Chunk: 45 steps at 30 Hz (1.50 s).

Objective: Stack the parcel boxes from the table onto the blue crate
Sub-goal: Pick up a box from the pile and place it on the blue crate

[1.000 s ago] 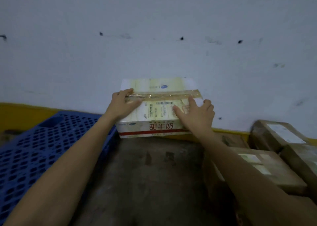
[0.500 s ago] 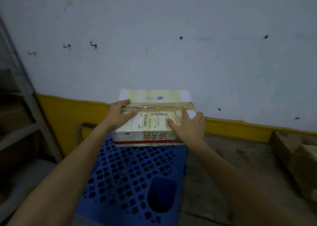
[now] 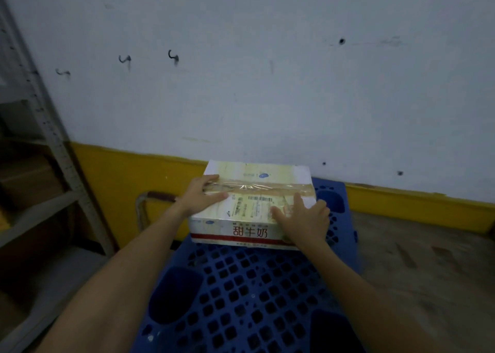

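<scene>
A cream and white parcel box [image 3: 253, 191] with a red stripe, tape and a shipping label sits at the far end of the blue perforated crate [image 3: 241, 293], close to the wall. My left hand [image 3: 201, 195] holds its left top edge, with the fingers lying over the taped top. At the front right corner, my right hand [image 3: 304, 221] holds the box with fingers spread on its top. The thumbs and the box's underside are hidden.
A grey metal shelf rack [image 3: 57, 149] stands to the left. A white wall with a yellow base band [image 3: 128, 181] runs behind the crate. A bent metal handle [image 3: 150, 197] shows left of the box. The worn table surface [image 3: 428, 261] lies to the right.
The box has travelled left from over the table to the far end of the blue crate and come down onto it. Both hands kept their hold. The view has turned left.
</scene>
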### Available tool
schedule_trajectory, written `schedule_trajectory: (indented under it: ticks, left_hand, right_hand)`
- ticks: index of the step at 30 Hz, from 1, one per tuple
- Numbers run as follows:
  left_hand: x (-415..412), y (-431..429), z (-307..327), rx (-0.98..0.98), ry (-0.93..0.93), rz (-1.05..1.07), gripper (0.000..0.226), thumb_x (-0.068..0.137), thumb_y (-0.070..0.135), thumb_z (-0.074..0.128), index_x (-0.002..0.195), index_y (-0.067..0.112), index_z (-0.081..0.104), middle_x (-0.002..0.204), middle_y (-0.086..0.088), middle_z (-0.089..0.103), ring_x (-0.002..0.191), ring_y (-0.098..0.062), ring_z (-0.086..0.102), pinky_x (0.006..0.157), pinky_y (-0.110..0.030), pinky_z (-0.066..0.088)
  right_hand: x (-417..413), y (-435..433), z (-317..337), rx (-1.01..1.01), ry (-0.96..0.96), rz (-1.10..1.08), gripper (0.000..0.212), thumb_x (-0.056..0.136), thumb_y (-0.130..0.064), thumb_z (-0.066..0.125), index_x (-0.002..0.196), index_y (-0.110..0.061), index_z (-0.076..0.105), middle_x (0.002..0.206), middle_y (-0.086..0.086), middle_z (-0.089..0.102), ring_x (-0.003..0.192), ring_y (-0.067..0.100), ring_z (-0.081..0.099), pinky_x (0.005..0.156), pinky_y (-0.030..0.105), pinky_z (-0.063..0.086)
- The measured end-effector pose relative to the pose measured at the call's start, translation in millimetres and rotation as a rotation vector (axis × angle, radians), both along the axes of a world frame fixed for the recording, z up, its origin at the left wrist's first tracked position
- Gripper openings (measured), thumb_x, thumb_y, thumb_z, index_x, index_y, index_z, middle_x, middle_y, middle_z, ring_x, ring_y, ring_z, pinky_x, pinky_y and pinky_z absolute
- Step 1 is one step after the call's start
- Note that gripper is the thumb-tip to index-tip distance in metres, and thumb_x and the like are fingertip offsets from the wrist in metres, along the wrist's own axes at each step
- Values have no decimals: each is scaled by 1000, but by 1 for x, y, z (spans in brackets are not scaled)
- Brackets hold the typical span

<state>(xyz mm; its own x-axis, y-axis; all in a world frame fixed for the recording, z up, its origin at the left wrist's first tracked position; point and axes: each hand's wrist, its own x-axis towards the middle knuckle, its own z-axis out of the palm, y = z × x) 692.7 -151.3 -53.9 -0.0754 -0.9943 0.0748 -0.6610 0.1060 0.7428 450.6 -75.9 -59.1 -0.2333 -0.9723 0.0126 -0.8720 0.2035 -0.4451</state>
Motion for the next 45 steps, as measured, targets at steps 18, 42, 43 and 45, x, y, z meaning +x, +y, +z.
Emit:
schedule_trajectory:
  ticks: [18, 42, 43, 45]
  left_hand:
    - [5, -155, -25, 26, 56, -168, 62, 82, 35, 69, 136, 12, 48, 141, -8, 44, 123, -22, 46, 87, -24, 38]
    - [-22, -182, -12, 47, -239, -40, 71, 85, 63, 49, 145, 29, 32, 153, -14, 11, 122, -33, 49, 89, -32, 49]
    - [-22, -180, -15, 51, -240, -56, 73, 82, 66, 49, 145, 31, 32, 152, -14, 12, 123, -33, 48, 91, -35, 51]
    - [-24, -176, -20, 29, -291, -57, 76, 80, 68, 50, 144, 33, 32, 152, -14, 12, 131, -34, 40, 99, -42, 47]
  right_hand:
    - [21, -114, -10, 106, 102, -169, 83, 84, -76, 28, 151, -29, 11, 155, 20, 2, 142, 36, 11, 111, 43, 23]
    - [-3, -159, 1, 118, 46, -12, 93, 73, -79, 46, 150, -35, 14, 158, 8, -15, 145, 35, 0, 113, 54, 17]
    - [-3, -156, -2, 123, 58, 9, 94, 73, -78, 46, 150, -35, 13, 158, 7, -14, 145, 33, -2, 113, 54, 16]
    - [-5, -154, -9, 122, 15, 26, 94, 74, -77, 47, 151, -34, 12, 159, 5, -12, 146, 30, -6, 114, 53, 14]
